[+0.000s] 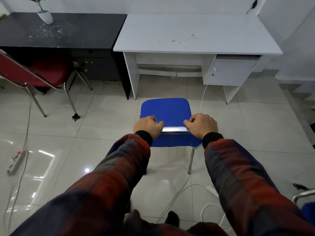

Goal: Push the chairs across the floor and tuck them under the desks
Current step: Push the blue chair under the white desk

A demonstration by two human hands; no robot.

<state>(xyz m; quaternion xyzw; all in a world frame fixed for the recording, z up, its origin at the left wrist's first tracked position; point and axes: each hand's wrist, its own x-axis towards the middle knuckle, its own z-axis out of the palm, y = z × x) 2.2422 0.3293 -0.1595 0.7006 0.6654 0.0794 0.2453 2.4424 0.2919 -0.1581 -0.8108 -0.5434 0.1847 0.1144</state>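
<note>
A blue padded chair (pixel 166 109) with chrome legs stands on the tiled floor, its seat pointing at the white desk (pixel 196 34) a short way ahead. My left hand (pixel 148 126) and my right hand (pixel 202 125) both grip the chrome top rail of its backrest, one at each end. The kneehole under the white desk lies straight in front of the chair. A red chair (pixel 46 72) sits at the left, its seat partly beneath the black desk (pixel 63 29).
A white potted plant (pixel 45 15) stands on the black desk. A power strip (pixel 16 160) and its cord lie on the floor at left. White cables (pixel 180 193) trail near my feet. Another blue chair (pixel 306 200) shows at the right edge.
</note>
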